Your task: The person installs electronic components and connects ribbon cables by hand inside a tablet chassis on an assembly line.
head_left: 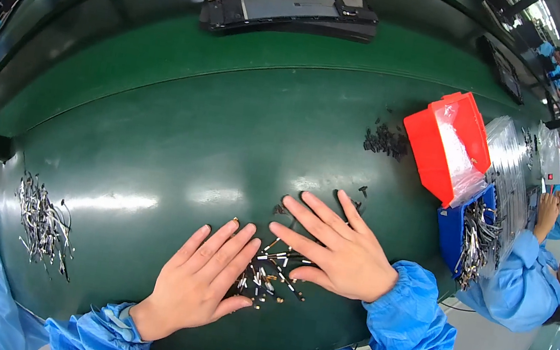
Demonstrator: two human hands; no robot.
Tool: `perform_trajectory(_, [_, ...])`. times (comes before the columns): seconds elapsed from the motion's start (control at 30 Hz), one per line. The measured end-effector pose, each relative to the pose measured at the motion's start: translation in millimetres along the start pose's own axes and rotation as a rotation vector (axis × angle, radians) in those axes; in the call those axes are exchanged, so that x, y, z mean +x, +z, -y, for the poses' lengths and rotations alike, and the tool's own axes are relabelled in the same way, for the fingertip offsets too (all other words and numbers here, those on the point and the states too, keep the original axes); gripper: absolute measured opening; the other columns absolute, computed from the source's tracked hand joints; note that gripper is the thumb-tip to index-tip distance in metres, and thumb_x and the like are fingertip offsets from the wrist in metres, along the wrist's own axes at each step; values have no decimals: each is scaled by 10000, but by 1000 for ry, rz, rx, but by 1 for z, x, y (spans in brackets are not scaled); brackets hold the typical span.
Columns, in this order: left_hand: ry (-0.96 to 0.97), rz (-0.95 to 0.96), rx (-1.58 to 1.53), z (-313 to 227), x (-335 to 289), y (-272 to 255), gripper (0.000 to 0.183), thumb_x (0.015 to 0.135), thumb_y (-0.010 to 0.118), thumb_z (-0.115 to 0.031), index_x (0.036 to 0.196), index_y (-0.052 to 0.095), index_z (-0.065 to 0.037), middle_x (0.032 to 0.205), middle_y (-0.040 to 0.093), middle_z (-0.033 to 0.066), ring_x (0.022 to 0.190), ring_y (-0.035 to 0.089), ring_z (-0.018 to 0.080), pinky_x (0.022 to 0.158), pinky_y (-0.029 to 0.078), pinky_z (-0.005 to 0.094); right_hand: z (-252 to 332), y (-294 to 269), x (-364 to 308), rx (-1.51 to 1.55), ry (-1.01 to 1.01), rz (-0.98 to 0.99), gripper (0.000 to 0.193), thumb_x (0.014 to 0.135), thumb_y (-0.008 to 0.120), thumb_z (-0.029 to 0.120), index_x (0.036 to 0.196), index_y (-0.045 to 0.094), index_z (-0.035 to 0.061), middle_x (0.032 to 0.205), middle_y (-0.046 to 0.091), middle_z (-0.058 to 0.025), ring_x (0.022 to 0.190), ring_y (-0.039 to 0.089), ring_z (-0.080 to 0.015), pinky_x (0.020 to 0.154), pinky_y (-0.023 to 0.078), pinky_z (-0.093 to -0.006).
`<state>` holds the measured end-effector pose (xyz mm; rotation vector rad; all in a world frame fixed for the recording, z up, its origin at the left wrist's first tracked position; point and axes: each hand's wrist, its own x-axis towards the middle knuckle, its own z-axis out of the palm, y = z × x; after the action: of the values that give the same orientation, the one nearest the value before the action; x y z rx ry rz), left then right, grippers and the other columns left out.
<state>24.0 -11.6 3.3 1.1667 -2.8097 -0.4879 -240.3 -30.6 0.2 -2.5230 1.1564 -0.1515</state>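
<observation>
A loose heap of small slim parts (270, 279), with black, white and gold-coloured bits, lies on the green table mat (178, 132) near its front edge. My left hand (204, 282) is palm down at the left side of this heap, its fingers stretched out and partly covering some pieces. Over the heap's right and far side is my right hand (344, 255), also palm down with fingers spread. No piece shows held in either hand. A few small black parts (362, 191) lie just beyond my right fingertips. What is under the palms is hidden.
At the right, a red bin (434, 150) with clear plastic stands beside a blue bin (452, 236) of short cables. Black bits (386, 141) lie left of it. More cables (44, 224) lie far left. A flat black device (290, 1) rests at the back. Co-workers (519, 280) sit at both sides.
</observation>
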Motion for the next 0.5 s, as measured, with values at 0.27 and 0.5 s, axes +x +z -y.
perform_trajectory(0.27, [100, 80, 20, 28, -12, -8, 780, 877, 527, -597, 1459, 420, -89, 1548, 357, 65, 1441, 312, 242, 1188, 210, 430, -6, -6, -5, -62, 25, 50, 680, 860, 631, 470, 1463, 436, 221, 1560, 339, -74, 1438, 317, -258, 1170, 233, -493])
perform_trajectory(0.5, [187, 195, 131, 70, -47, -20, 794, 890, 454, -644, 1466, 413, -99, 1542, 373, 54, 1445, 308, 227, 1200, 185, 430, -15, -10, -8, -65, -31, 62, 649, 879, 635, 442, 1456, 446, 213, 1551, 357, -69, 1426, 343, -254, 1175, 224, -492])
